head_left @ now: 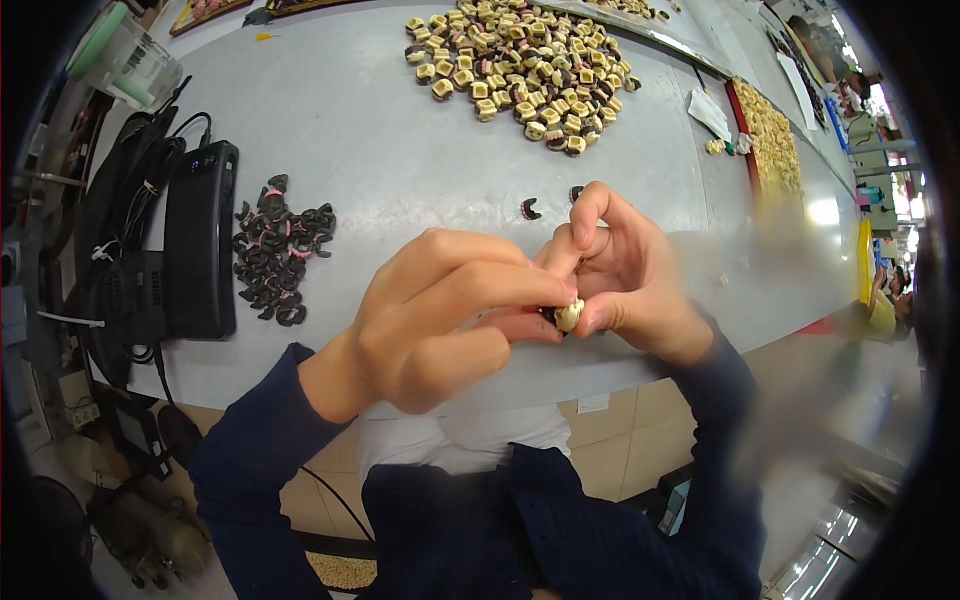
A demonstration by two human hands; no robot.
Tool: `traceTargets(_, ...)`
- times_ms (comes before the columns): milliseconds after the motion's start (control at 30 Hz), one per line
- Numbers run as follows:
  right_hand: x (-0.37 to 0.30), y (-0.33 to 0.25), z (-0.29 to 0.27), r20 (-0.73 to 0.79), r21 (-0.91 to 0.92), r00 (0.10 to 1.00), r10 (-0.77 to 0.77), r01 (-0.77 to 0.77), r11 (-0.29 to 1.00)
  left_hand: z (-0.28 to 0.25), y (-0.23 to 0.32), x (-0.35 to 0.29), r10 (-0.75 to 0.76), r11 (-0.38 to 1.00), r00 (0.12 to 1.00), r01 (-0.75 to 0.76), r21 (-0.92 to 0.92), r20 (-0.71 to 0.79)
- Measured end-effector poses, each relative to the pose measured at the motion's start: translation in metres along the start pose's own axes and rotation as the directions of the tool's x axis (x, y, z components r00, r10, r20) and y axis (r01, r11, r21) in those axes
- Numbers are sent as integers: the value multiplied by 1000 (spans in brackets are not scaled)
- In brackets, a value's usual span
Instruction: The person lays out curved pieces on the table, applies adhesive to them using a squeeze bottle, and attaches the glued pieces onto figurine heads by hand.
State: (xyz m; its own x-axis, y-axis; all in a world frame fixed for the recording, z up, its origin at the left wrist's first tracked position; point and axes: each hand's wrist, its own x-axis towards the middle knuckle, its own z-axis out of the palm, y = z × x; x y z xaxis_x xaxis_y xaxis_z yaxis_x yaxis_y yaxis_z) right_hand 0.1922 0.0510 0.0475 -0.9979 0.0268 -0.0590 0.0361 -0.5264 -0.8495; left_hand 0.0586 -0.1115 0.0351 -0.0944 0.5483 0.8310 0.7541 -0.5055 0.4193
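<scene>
My left hand (440, 320) and my right hand (625, 275) meet over the near edge of the grey table (380, 150). Together they pinch one small cream-coloured block (569, 316) with a dark part on it, held between thumbs and fingertips. Both sleeves are dark blue. A pile of several small black curved pieces (278, 250) lies to the left of my left hand. A large heap of cream and dark blocks (525, 65) lies at the far side of the table. Two loose black curved pieces (530, 209) rest just beyond my right hand.
A black device with cables (200, 240) stands at the table's left edge. A clear cup with a green lid (120, 60) is at the far left. A tray of cream pieces (772, 140) sits at the right. Other people work at the far right.
</scene>
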Motion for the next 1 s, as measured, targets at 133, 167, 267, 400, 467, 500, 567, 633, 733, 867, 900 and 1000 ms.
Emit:
traceTargets(133, 1, 5, -2, 66, 22, 995, -77, 76, 997, 5, 0, -1, 31, 998, 999, -33, -47, -41)
traceTargets(167, 2, 4, -2, 78, 23, 994, -77, 75, 997, 5, 1, -1, 29, 998, 999, -31, -53, -38)
traceTargets(267, 3, 5, -1, 93, 37, 992, -82, 79, 996, 6, 1, -3, 15, 998, 999, -17, -67, -42)
traceTargets(400, 1, 6, 0, 96, 54, 991, -95, 90, 994, 12, 0, -5, 53, 994, 994, -62, -90, -101)
traceTargets(467, 1, 7, -1, 94, 63, 991, -92, 86, 994, 13, 0, -6, 48, 993, 993, -60, -105, -109)
traceTargets(500, 2, 8, -1, 96, 73, 991, -91, 84, 994, 13, 0, -6, 45, 993, 994, -56, -106, -101)
traceTargets(567, 2, 9, -1, 97, 76, 991, -93, 86, 993, 10, 1, -6, 42, 993, 995, -52, -105, -93)
traceTargets(633, 2, 9, 0, 101, 79, 990, -95, 87, 993, 7, 3, -4, 39, 996, 999, -41, -83, -27)
traceTargets(733, 1, 7, 2, 91, 72, 992, -87, 81, 994, 8, 3, -4, 47, 994, 997, -53, -97, -57)
traceTargets(867, 0, 2, 10, 20, 123, 1000, 2, -5, 992, 8, 3, -6, 63, 995, 996, -68, -72, -66)
traceTargets(900, 0, 2, 13, -47, 155, 998, 50, -42, 987, 9, 3, -6, 65, 994, 995, -71, -79, -76)
traceTargets(1000, -2, 4, 11, -14, 145, 1000, 17, -15, 989, 6, 3, -5, 46, 992, 997, -53, -112, -58)
